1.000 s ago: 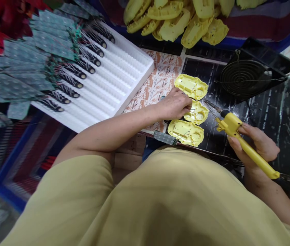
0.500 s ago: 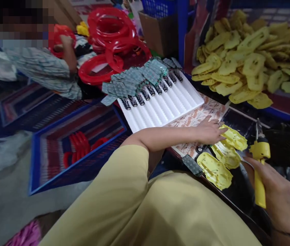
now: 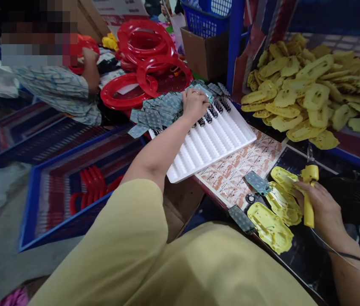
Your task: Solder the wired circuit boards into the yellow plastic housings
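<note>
My left hand [image 3: 195, 103] reaches over the far side of a white ridged tray [image 3: 210, 148]. Its fingers are closed on a green circuit board [image 3: 206, 92] in the overlapping row of circuit boards [image 3: 164, 106]. Black wired parts [image 3: 213, 111] lie along the tray's grooves under that row. In my right hand [image 3: 323, 208] is a yellow soldering gun [image 3: 310, 191], its metal tip pointing up. Beside that hand lie yellow plastic shells [image 3: 271, 227]. One loose circuit board [image 3: 257, 182] touches them, another board [image 3: 241, 219] lies nearer me, and a small round black part [image 3: 250, 198] sits between.
A heap of yellow shells [image 3: 313, 89] fills the back right. Red rings [image 3: 129, 91] lie beyond the tray. A blue-rimmed crate [image 3: 29, 204] with red curved pieces stands at left. Another person [image 3: 55, 85] works at far left. A cardboard box [image 3: 203, 53] holds a blue basket.
My left hand has gone from the yellow shells to the row of boards on the tray. A circuit board now shows beside the shells. My right hand and the soldering gun have shifted slightly left.
</note>
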Demonstrator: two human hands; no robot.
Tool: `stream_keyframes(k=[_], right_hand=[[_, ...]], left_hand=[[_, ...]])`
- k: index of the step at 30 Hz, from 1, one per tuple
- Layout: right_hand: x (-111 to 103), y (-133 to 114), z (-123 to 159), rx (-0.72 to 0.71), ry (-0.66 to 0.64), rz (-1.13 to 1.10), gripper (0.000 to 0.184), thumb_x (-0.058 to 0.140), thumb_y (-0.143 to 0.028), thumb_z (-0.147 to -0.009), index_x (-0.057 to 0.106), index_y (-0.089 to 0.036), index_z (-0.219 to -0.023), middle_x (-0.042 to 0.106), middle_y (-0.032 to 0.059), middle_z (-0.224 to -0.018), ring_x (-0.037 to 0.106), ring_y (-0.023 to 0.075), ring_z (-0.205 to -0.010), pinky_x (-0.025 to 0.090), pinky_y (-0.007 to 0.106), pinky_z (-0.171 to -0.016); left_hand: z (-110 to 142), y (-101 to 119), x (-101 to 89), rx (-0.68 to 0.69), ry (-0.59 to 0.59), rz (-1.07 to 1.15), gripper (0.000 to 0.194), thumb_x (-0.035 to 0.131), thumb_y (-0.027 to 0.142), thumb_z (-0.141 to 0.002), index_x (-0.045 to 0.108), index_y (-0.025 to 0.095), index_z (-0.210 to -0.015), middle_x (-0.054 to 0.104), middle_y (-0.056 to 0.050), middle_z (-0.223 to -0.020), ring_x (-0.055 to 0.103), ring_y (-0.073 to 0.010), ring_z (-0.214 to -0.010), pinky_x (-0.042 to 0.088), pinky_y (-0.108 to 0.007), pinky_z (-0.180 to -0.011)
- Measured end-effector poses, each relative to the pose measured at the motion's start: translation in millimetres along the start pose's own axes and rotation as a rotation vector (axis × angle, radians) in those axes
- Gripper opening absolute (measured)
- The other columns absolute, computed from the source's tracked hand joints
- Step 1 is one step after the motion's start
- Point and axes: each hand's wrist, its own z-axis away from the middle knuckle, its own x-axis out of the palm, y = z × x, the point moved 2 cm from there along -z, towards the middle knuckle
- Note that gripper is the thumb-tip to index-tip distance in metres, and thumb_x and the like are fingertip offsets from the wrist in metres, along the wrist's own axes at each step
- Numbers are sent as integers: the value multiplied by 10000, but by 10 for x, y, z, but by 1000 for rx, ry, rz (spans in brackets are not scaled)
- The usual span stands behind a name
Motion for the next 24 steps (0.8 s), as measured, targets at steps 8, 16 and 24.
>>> stream_keyframes(k=[8,16,24], right_hand=[[87,32,-176,-54,1,-56,141,609,-334,-1093,736,-301,-1144,836,34,-952,809,255,-831,618,312,-613],[50,-50,-126,116,-146,-124,195,667,-349,-1066,779,-233,-1176,841,82,-1056,814,266,-1069,664,432,-1013],[-887,-330,47,206,71,-80,224,725,-422,-1062,819,-245,-1162,813,-1,-847,770,166,-703,631,270,-691]], left_hand=[[167,166,-168,173,70,494,407,558,602,-1076,722,231,-1116,812,-102,-1331,724,-266,-1375,573,-461,-1122],[563,1262,296,266,-496,836,239,638,402,-1043,738,192,-987,783,-25,-931,803,-213,-963,640,-479,-994],[1141,2233,937,805,-848,295,187,745,181,-849,851,185,-1003,823,-32,-939,783,-219,-991,585,-374,-983]])
